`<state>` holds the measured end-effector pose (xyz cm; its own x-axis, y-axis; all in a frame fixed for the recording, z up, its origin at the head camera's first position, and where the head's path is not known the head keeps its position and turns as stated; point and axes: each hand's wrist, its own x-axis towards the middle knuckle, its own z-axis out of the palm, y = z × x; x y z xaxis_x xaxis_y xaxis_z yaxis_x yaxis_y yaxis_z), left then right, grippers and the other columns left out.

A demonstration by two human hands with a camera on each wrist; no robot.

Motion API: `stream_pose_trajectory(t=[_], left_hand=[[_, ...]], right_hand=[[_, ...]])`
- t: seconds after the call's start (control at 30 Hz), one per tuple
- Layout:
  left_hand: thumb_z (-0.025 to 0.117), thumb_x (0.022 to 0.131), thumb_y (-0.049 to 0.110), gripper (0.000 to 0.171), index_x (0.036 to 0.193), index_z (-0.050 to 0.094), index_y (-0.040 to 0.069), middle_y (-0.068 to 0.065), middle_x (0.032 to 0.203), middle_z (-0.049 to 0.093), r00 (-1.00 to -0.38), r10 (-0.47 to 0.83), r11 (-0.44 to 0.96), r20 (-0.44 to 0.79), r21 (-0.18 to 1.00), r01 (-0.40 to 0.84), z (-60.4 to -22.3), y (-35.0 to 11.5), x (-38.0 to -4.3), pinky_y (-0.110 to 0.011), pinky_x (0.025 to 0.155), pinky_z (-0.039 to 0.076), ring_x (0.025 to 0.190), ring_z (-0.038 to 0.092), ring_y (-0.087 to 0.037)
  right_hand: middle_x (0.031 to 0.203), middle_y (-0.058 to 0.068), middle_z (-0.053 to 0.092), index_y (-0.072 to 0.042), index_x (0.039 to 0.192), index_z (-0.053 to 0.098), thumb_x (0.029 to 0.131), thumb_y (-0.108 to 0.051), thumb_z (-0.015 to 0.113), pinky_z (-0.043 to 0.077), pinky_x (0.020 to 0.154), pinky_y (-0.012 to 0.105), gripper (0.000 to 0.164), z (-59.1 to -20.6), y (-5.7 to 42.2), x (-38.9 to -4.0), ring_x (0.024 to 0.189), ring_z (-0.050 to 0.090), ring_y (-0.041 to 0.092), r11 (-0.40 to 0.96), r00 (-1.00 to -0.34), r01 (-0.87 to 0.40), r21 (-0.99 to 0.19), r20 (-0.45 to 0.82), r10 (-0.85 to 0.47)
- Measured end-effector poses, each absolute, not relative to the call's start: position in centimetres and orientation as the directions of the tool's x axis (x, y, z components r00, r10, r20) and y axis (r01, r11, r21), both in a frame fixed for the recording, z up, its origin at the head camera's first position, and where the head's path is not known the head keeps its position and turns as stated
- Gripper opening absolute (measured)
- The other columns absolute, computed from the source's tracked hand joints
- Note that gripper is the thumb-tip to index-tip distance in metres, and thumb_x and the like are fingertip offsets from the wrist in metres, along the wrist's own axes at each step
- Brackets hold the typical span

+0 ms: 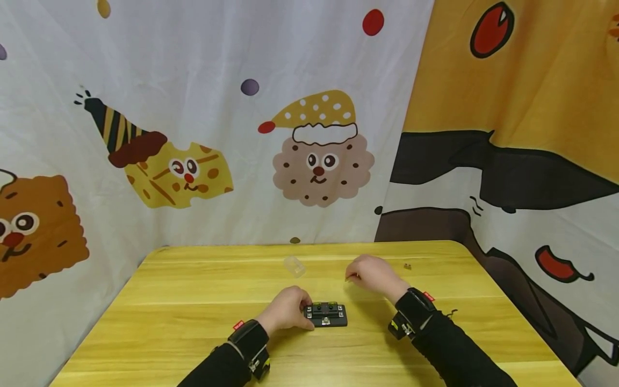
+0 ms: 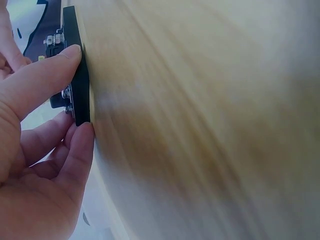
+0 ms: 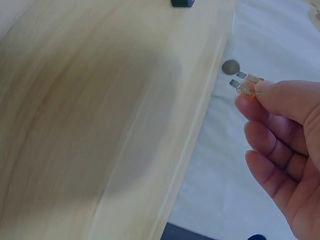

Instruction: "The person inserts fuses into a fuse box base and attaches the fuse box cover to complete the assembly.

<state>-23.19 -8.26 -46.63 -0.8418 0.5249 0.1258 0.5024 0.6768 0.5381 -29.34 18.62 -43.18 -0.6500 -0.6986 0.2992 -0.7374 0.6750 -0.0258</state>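
Observation:
A small black fuse block (image 1: 325, 314) with metal screw terminals lies on the wooden table. My left hand (image 1: 287, 310) grips its left end between thumb and fingers; the left wrist view shows the thumb on the base (image 2: 83, 100). Behind and to the right of the block, my right hand (image 1: 374, 276) is held above the table. Its thumb and index finger pinch a clear orange blade fuse (image 3: 248, 86), whose two metal prongs stick out past the fingertips. The fuse is apart from the block.
A clear plastic box (image 1: 294, 265) sits toward the back of the table (image 1: 203, 290). Tiny brownish pieces (image 1: 408, 266) lie to the right of my right hand, too small to make out. A printed curtain (image 1: 203, 70) hangs along the table's far edge.

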Motion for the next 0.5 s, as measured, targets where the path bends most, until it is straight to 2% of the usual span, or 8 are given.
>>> stream_pose_trajectory(t=[0.33,0.5], left_hand=[[0.095,0.062,0.024,0.042,0.092,0.073,0.005,0.005,0.079,0.059,-0.843,0.523,0.675,0.125,0.543,0.499,-46.9,-8.2,-23.4,-0.026,0.069,0.046,0.069,0.05,-0.006],[0.095,0.062,0.024,0.042,0.091,0.072,0.005,0.005,0.079,0.059,-0.84,0.528,0.672,0.126,0.543,0.504,-46.9,-8.3,-23.5,-0.025,0.069,0.046,0.069,0.05,-0.006]], right_hand=[[0.083,-0.011,0.067,-0.021,0.086,0.077,0.086,-0.013,0.076,0.051,0.071,0.028,0.008,-42.0,16.2,-27.8,0.077,0.06,0.008,0.638,-0.622,-0.769,-0.042,0.276,-0.732],[0.082,-0.009,0.068,-0.019,0.085,0.077,0.086,-0.012,0.076,0.051,0.07,0.026,0.007,-41.6,15.1,-27.0,0.076,0.061,0.009,0.581,-0.565,-0.813,-0.035,0.291,-0.772]])
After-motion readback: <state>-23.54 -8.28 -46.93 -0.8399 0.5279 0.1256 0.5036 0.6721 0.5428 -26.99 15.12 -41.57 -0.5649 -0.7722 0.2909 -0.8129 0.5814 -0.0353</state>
